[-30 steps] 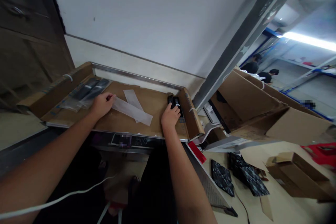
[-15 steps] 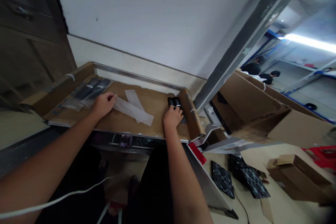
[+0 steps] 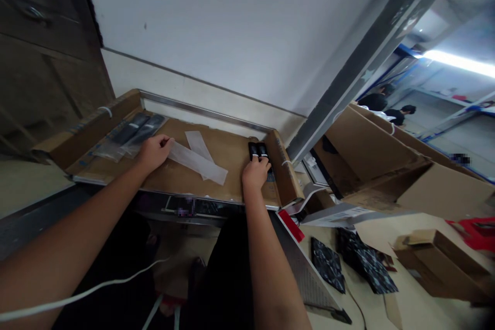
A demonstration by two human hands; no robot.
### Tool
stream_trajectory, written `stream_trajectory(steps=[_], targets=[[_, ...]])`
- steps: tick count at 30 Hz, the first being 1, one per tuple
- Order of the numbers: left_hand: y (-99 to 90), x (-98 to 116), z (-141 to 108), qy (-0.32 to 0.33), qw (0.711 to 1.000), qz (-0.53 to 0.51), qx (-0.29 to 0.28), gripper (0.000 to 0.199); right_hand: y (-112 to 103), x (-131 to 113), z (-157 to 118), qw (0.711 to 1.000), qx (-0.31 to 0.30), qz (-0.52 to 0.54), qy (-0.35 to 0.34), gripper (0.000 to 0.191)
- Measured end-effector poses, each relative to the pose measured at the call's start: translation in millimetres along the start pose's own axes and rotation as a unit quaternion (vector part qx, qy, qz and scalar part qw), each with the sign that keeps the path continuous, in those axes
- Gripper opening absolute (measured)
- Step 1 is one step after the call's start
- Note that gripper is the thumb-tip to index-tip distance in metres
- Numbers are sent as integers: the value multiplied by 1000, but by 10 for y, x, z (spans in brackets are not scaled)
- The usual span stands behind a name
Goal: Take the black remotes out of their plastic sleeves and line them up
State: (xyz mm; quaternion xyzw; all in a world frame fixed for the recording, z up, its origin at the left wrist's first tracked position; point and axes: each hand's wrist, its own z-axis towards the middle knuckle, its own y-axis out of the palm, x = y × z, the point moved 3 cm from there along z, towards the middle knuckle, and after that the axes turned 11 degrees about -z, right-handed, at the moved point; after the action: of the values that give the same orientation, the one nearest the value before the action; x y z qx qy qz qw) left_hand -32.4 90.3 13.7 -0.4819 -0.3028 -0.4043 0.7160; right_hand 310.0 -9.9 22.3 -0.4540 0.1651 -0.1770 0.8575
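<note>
My left hand (image 3: pixel 155 152) pinches the left end of a long translucent plastic sleeve (image 3: pixel 199 164) lying over the cardboard-lined tray (image 3: pixel 232 144). A second translucent sleeve (image 3: pixel 198 143) crosses beneath it. At the tray's right end my right hand (image 3: pixel 256 171) has its fingers on two black items (image 3: pixel 258 149) with small white bands, lying side by side; its fingers partly cover them. Two dark items in clear bags (image 3: pixel 135 131) rest at the tray's left end, beyond my left hand.
A large open cardboard box (image 3: pixel 371 154) stands right of the tray. Black patterned packages (image 3: pixel 327 264) and a smaller box (image 3: pixel 436 258) lie lower right. A white cable (image 3: pixel 116 282) crosses low left. Two people sit far right.
The fingers of my right hand have shifted slightly on the black items, showing more of them. My left hand keeps its pinch on the sleeve. The view has shifted slightly.
</note>
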Motion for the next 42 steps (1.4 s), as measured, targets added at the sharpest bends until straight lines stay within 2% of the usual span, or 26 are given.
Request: stream_trajectory(steps=[4,7,11,15,21,24,27,30,33,37,42], targets=[[2,1,4,3,1000,-5,7,36,-29,0,-5,999,18,32,-1,34],[1,10,5,12,1000,-21,12,35,-69,-56,-15,992,25,113,-58,27],[8,12,11,26,997,-78,0,31,-46,-142,-42,953,-72,240,-168,31],[20,26,9,31,990,-138,-9,28,26,-117,-43,929,-134,310,-152,44],[24,81,-11,20,984,-176,1,25,64,-213,-104,886,-202,388,-153,37],[9,104,-15,12,985,-170,12,24,69,-306,-157,859,-229,427,-165,38],[-4,118,-16,8,989,-147,22,24,93,-339,-182,844,-247,455,-143,37],[-1,107,-13,-2,991,-131,26,25,107,-325,-169,839,-244,470,-124,35],[15,93,-9,11,992,-124,13,25,121,-301,-127,843,-214,484,-94,32],[30,73,-3,27,992,-120,2,23,190,-295,-93,875,-169,454,-21,25],[35,35,3,28,994,-104,6,23,216,-334,-122,903,-145,403,25,18]])
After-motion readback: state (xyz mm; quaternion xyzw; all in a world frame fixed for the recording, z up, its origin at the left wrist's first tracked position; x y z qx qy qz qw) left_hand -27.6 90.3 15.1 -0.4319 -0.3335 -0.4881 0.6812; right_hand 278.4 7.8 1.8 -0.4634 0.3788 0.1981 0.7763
